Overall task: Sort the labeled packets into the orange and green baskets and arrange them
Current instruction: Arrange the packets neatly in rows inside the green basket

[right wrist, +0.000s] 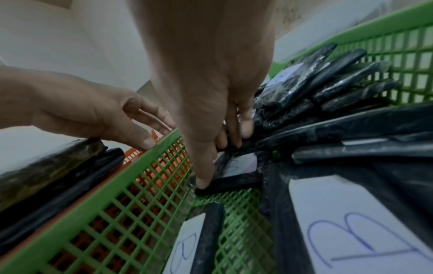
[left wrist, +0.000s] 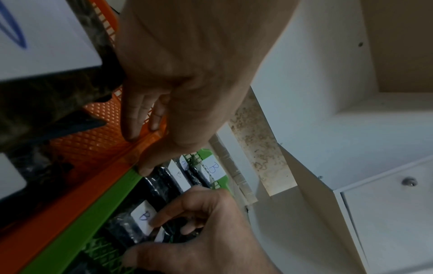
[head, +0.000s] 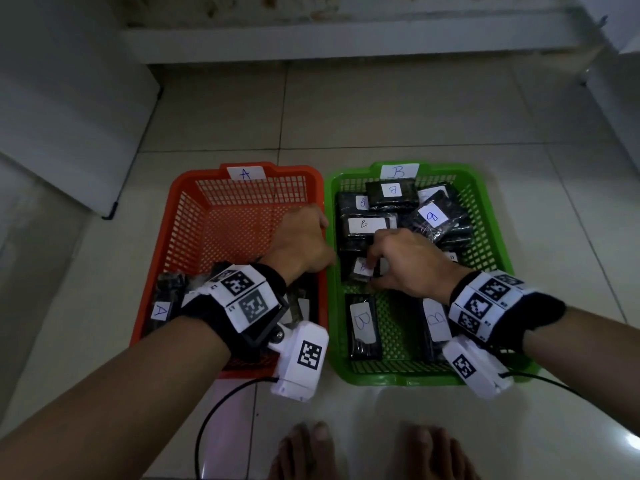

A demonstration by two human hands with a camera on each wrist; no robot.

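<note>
Our right hand pinches, thumb and fingers curled, a black B packet low in the green basket among other B packets | our left hand, fingers loosely straight, rests on the orange basket rim | A packets lie at its near end

Orange basket, tagged A, and green basket, tagged B, are set side by side on the floor, rims touching. Black wrapped packets with white A labels are seen at the orange basket's near end. B packets are heaped at the green basket's far end; two more lie flat nearer.
</note>
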